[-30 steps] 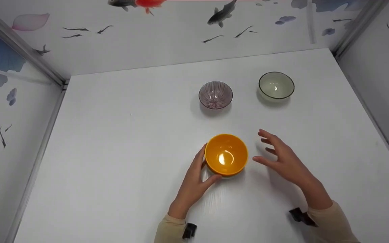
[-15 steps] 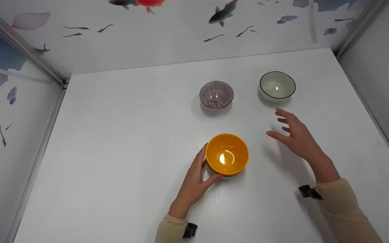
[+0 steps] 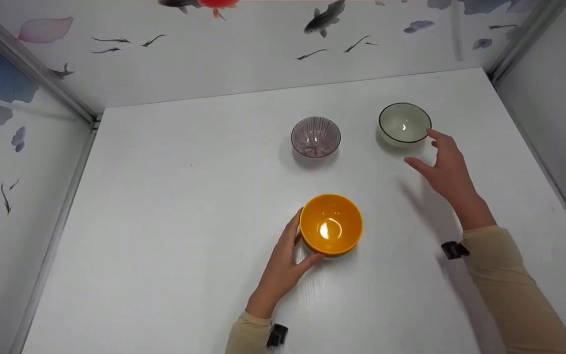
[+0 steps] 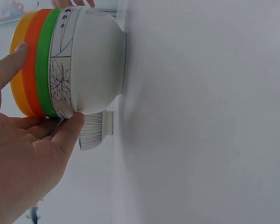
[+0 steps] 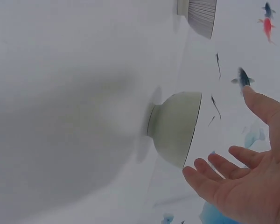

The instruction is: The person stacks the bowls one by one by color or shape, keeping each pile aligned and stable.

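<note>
White tabletop (image 3: 175,221), upright stack of bowls (image 3: 331,223), ribbed purple bowl (image 3: 315,137), pale green bowl (image 3: 404,123)

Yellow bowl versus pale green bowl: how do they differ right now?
The yellow bowl has a rim of its own bright colour; the pale green bowl has a thin dark rim. The yellow bowl tops a stack gripped by the left hand; the pale green bowl stands singly on the table, with the right hand close by. Both sit upright.
</note>
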Demonstrator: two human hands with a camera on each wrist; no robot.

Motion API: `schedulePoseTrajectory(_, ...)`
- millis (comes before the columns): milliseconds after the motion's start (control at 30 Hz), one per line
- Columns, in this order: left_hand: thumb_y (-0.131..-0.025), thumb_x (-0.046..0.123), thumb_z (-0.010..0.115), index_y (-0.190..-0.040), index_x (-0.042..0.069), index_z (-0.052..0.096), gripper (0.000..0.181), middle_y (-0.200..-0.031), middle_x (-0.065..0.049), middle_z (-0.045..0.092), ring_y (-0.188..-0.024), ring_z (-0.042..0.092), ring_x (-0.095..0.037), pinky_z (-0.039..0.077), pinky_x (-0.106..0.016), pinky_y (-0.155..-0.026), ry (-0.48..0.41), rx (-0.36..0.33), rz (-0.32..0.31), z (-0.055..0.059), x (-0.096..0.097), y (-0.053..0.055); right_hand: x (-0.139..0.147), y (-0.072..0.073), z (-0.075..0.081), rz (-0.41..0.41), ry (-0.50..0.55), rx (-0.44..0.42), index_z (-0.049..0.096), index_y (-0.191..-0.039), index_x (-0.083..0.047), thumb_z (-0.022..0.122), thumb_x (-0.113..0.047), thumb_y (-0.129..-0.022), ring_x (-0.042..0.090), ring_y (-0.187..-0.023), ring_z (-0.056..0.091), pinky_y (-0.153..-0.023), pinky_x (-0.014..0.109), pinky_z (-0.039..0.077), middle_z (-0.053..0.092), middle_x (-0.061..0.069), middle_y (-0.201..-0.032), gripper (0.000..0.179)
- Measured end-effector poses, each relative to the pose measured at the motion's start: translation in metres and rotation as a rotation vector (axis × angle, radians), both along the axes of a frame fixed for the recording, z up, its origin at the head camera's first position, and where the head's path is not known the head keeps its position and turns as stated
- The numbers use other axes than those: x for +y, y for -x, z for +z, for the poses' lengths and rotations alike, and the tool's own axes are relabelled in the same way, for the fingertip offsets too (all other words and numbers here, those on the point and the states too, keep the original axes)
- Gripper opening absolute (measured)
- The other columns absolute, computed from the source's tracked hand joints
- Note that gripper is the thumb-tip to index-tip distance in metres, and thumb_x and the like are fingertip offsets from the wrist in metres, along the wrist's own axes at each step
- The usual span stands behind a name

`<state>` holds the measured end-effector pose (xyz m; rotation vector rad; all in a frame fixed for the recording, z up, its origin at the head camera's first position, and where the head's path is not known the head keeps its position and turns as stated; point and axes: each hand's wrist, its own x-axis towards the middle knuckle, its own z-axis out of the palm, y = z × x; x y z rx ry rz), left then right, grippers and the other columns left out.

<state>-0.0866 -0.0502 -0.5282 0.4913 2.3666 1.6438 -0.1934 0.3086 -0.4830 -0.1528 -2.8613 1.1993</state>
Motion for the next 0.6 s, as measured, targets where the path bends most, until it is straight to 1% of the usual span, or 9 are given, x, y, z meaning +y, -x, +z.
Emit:
schedulePoseTrajectory(167,-0.089,0.036,0.073,-0.161,0.016,0.015,0.095,-0.166,-0.001,0.023,-0.153,0.027,-0.02,0.035,-0.034,-0.121,0.001,0.0,-0.004,0.001,0.0,0.0,0.009,0.015,-0.004,-0.04,-0.014,-0.011,0.02,-0.156,0.002,0.067,-0.03,-0.095,0.046,-0.144,0.03,-0.116,0.062,0.03,0.025,0.028,-0.159,0.083)
schedulePoseTrajectory(300,-0.089,0.036,0.073,-0.161,0.017,0.015,0.094,-0.166,0.0,0.023,-0.153,0.027,-0.019,0.035,-0.034,-0.12,0.0,-0.008,-0.005,0.001,0.001,0.0,0.015,0.023,-0.008,-0.053,-0.038,-0.016,0.017,-0.156,0.003,0.067,-0.025,-0.095,0.047,-0.143,0.03,-0.117,0.062,0.03,0.023,0.03,-0.159,0.085)
schedulePoseTrajectory(400,-0.089,0.037,0.073,-0.161,0.018,0.015,0.094,-0.166,0.0,0.023,-0.153,0.027,-0.019,0.035,-0.034,-0.121,-0.005,-0.009,-0.006,0.001,0.001,0.0,0.018,0.029,-0.011,-0.056,-0.056,-0.028,0.013,-0.157,0.004,0.068,-0.025,-0.095,0.048,-0.143,0.03,-0.117,0.062,0.03,0.022,0.031,-0.159,0.088)
schedulePoseTrajectory(500,-0.089,0.037,0.073,-0.161,0.018,0.015,0.095,-0.166,0.0,0.023,-0.153,0.027,-0.019,0.035,-0.034,-0.121,-0.01,-0.006,-0.007,0.0,0.0,0.0,0.019,0.035,-0.014,-0.06,-0.047,-0.058,0.007,-0.158,0.004,0.067,-0.031,-0.095,0.048,-0.144,0.029,-0.118,0.061,0.029,0.019,0.031,-0.16,0.093)
schedulePoseTrajectory(600,-0.089,0.037,0.073,-0.161,0.019,0.014,0.094,-0.166,0.0,0.023,-0.153,0.027,-0.018,0.034,-0.034,-0.121,-0.011,-0.006,-0.006,-0.001,0.0,0.001,0.019,0.043,-0.018,-0.072,0.015,-0.106,0.001,-0.158,0.002,0.064,-0.041,-0.096,0.046,-0.147,0.026,-0.12,0.06,0.028,0.013,0.029,-0.163,0.099)
